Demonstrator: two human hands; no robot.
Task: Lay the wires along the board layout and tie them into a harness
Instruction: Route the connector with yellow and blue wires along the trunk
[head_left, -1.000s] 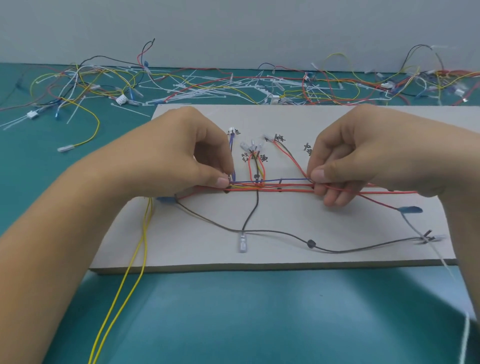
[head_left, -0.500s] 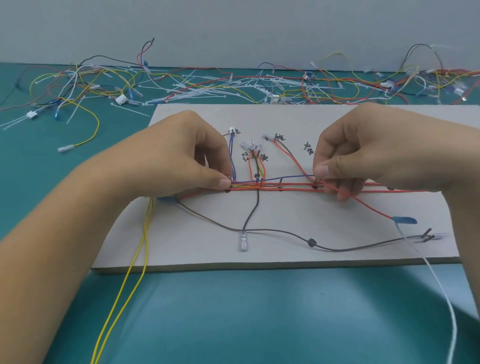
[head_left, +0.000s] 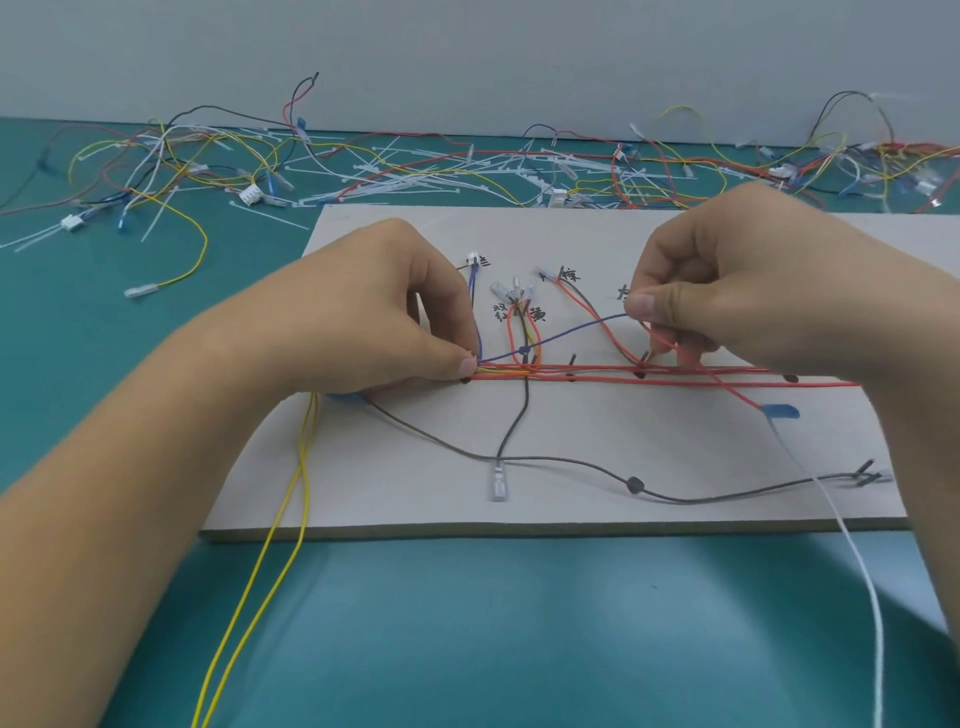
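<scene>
A pale layout board (head_left: 597, 499) lies on the teal table, with black pegs and handwritten labels. A bundle of red, orange and yellow wires (head_left: 597, 374) runs left to right across its middle. My left hand (head_left: 374, 317) pinches this bundle at its left end, near a peg. My right hand (head_left: 727, 291) pinches a blue wire (head_left: 561, 338) and a red wire, lifted above the bundle; the blue wire slopes down to my left fingertips. A dark grey wire (head_left: 571, 462) curves along the board's front part. Two yellow wires (head_left: 260, 571) hang off the board toward me.
A tangle of spare wires, white cable ties and connectors (head_left: 467, 171) is strewn along the back of the table by the wall. A white wire (head_left: 857, 582) with a blue tag (head_left: 779, 412) trails off the board's right front. A loose yellow wire (head_left: 182, 270) lies at left.
My right hand has risen away from the bundle, pulling the blue wire up with it so that it now slants above the red wires. My left hand stays pinched at the bundle's left end.
</scene>
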